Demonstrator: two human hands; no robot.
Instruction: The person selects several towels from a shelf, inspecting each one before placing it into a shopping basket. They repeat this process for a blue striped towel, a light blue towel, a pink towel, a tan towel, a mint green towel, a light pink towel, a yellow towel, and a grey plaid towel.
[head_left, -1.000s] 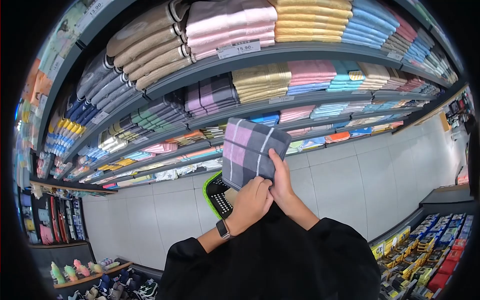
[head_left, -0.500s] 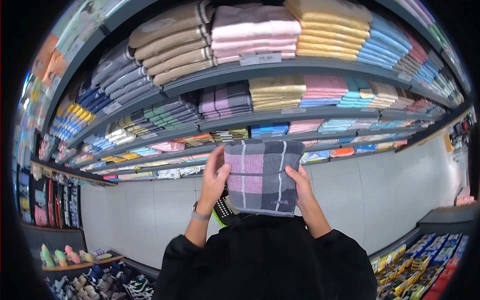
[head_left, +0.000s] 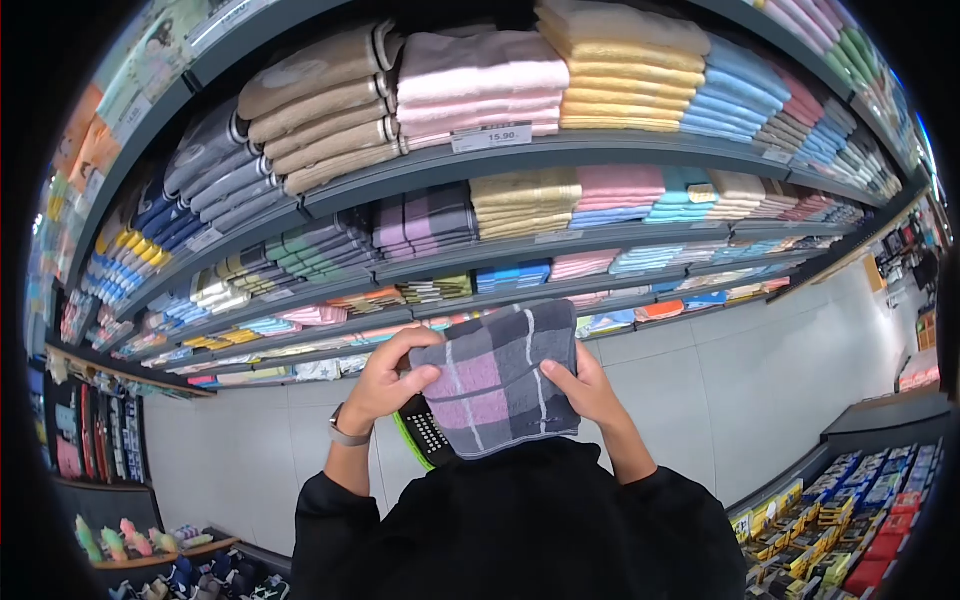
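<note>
A folded checked towel (head_left: 497, 385) in grey, purple and dark tones with white stripes is held in front of my chest, tilted. My left hand (head_left: 393, 372) grips its left edge, thumb on top and fingers behind. On the right side my right hand (head_left: 580, 380) holds the other edge, its thumb pressed on the front face and the fingers hidden underneath. Partly covered by the towel, a black basket with a bright green rim (head_left: 420, 435) shows below my left hand.
Ahead rise shelves (head_left: 590, 142) of folded towels, including a purple checked stack (head_left: 425, 222) and a pink stack (head_left: 480, 85) above a price tag (head_left: 491, 137). Grey floor tiles (head_left: 660, 380) lie below. Boxed goods (head_left: 840, 510) stand at lower right, shoes (head_left: 210, 580) at lower left.
The towel has tipped, its left side now lower, and moved slightly left and down with both hands. My left hand has gone from the edge to a firmer grip; the view has shifted a little.
</note>
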